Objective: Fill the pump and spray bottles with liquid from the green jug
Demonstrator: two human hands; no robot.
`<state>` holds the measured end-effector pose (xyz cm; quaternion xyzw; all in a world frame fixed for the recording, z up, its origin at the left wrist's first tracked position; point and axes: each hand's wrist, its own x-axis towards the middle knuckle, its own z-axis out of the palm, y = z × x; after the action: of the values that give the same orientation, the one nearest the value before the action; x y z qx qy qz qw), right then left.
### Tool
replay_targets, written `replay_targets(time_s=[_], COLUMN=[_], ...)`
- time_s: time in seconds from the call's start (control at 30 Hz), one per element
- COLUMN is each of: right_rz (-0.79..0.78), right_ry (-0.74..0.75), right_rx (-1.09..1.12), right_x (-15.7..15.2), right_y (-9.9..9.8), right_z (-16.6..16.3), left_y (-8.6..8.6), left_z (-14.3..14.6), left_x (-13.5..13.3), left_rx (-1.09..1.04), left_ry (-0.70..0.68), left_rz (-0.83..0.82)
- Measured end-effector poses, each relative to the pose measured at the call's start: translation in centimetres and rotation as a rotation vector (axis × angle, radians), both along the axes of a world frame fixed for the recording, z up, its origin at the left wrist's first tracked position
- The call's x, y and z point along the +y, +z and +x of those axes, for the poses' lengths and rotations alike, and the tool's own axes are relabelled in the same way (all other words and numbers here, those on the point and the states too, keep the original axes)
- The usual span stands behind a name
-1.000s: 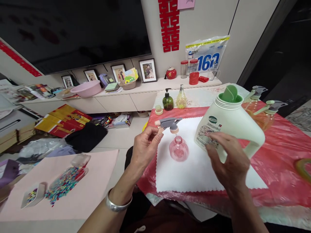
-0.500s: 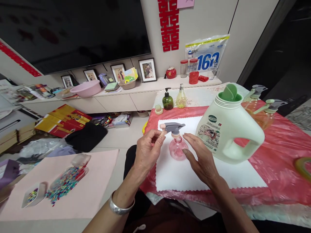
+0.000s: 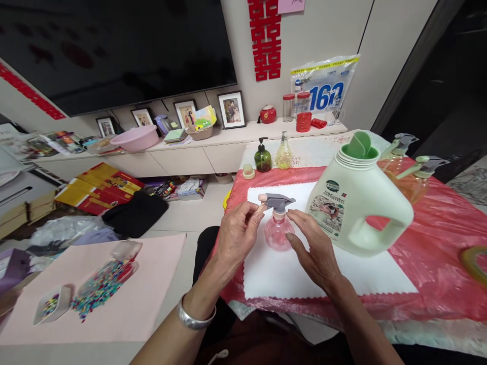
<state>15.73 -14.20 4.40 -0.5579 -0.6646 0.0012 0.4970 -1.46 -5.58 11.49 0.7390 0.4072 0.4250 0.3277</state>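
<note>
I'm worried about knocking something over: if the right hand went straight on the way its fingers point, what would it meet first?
Most likely the collar of the grey spray head, at the pink bottle's neck. The right hand's fingertips look very close; any contact is unclear.

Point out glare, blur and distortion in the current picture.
Head view, right: glossy glare streaks the red plastic sheet, and the tape roll by the edge looks soft and stretched. Head view, upper left: the television screen carries reddish reflections. Head view, centre: the gray spray head and pink bottle look fairly sharp.
</note>
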Motion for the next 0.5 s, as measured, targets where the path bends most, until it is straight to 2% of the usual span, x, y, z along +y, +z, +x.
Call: replay_targets(time_s=[0.13,0.3,0.5], right_rz=[0.035,-0.055,-0.113], right_ry=[0.052,0.163,0.209], right_rx=[0.116,0.197,0.179], right_x=[-0.1,-0.1,-0.1], right_y=[0.1,0.2,0.2], right_z=[-0.2,-0.4,-0.4], left_y=[-1.0,-1.8,-2.3], left_z=[-0.2,-0.6,-0.9], left_x=[0.0,-0.3,-0.6], left_rx=[-0.016,-0.031,-0.002], left_ry=[-0.001,-0.019,-0.023], left_rz=[-0.050,-0.063,-0.007])
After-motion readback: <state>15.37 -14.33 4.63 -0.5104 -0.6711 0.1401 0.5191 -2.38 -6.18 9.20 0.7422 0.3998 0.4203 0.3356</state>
